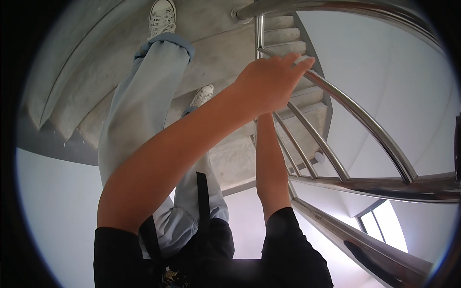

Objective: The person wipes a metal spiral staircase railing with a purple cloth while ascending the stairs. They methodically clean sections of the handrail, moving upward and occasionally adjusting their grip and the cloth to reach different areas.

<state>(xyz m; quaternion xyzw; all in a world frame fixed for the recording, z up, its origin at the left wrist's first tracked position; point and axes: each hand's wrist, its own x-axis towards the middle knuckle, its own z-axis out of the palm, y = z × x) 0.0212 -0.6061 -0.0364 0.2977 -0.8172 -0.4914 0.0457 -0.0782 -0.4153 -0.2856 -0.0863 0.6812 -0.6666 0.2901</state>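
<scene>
My left hand (272,81) reaches across to the right, its back toward me, in front of a polished metal railing bar (354,106). Two of its fingers show apart at the far side; its palm is hidden, so whether it grips anything cannot be told. My right forearm (271,158) runs up beneath that hand, which hides my right hand. Several thin metal rails (317,138) slope down just right of the forearm. Below, grey concrete stairs (223,46) curve under my feet.
One white laced sneaker (162,18) stands on a wide step, and the other sneaker (203,94) shows farther back. A thick metal handrail (324,6) bends across the top right. The stair's dark side edge (68,147) meets a pale drop at left. A window (383,225) glows lower right.
</scene>
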